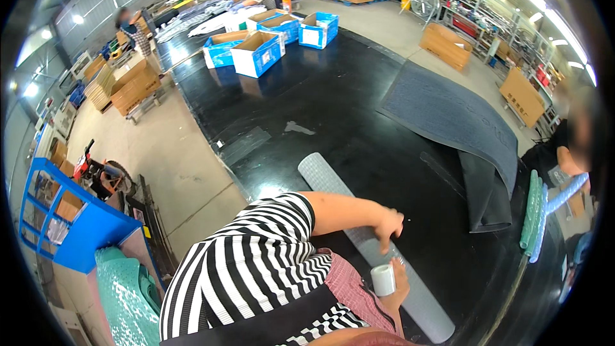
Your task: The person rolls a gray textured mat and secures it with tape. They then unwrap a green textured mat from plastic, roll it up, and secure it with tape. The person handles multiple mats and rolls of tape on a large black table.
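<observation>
A long grey rolled-up mat [333, 186] lies slantwise on the black tabletop [295, 103], running from the middle of the view down to the right. Over its middle is my left hand [385, 224], its fingers curled and pointing down toward the roll. Whether a strip of tape is between those fingers is too small to tell. Just nearer to me, my right hand [400, 287] grips a white roll of tape [383, 280] beside the mat's near half. A paler, shiny patch shows on the mat between the two hands.
A folded dark grey mat [455, 115] lies on the right. Blue-and-white open cartons [259, 54] stand at the far end. At the right edge, a person's hand [572, 161] is by green and blue rolls [533, 215]. A blue metal frame [83, 218] stands left.
</observation>
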### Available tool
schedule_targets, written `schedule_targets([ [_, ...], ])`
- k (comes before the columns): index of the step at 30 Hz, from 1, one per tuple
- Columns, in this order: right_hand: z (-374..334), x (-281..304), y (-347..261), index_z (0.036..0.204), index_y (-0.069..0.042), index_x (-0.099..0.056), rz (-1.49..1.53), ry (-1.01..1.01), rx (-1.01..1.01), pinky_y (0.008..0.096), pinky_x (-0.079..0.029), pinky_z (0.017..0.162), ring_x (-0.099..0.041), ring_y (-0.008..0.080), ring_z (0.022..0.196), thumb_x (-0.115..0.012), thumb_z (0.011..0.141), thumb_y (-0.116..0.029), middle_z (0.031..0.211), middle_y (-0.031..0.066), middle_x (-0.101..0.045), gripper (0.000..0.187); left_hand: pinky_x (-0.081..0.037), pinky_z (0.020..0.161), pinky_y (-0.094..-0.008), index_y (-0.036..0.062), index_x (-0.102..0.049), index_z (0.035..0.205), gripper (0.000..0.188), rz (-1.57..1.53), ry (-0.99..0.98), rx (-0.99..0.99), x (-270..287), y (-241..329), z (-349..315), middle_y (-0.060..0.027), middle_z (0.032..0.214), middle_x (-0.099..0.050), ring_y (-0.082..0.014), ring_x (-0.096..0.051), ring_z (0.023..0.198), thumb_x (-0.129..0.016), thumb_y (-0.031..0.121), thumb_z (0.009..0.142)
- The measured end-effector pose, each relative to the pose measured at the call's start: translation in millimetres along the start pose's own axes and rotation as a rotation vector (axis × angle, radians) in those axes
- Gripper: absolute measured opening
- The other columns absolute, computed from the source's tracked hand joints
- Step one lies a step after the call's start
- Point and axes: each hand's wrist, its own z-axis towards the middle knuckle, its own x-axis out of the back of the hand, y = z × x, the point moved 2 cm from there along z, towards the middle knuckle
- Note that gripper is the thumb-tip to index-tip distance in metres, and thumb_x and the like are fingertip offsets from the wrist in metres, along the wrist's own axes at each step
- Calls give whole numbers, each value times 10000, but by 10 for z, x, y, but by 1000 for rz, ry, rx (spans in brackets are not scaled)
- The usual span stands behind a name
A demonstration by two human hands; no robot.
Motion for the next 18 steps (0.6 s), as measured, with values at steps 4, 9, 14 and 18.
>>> schedule_targets([
  [4, 427, -38, 462, 1101, -16, -712, -93, 60, -102, 466, -490, 1025, -686, 347, 1115, -703, 884, -176, 1152, 150, -731, 270, -465, 1010, -441, 80, -747, 1100, 426, 120, 481, -120, 210, 97, 98, -111, 1164, -643, -313, -581, 1193, -844, 306, 752],
  [9, 1248, 130, 1496, 951, 7, -735, 206, 234, -236, 339, -534, 747, -674, 162, 801, -678, 875, -94, 846, 118, -735, 139, -295, 1193, -502, 49, -513, 1438, 686, 303, 650, -207, -351, 250, 43, -166, 1499, -478, -340, -410, 1436, -759, 244, 829],
  [14, 1730, 215, 1838, 979, 26, -739, 265, 203, -342, 316, -525, 780, -657, 137, 820, -682, 874, -78, 856, 76, -730, 158, -110, 1265, -522, 25, -240, 1605, 1101, 552, 640, -168, -277, 21, 338, -198, 1657, -256, -359, -194, 1560, -845, 373, 754],
  [18, 1550, 238, 1494, 1041, 16, -740, 320, 216, -321, 325, -532, 817, -686, 165, 884, -693, 894, -99, 959, 109, -748, 193, -227, 1224, -497, 16, -340, 1548, 1113, 480, 556, -113, 185, -3, 589, -203, 1519, -431, -352, -361, 1462, -904, 379, 660],
])
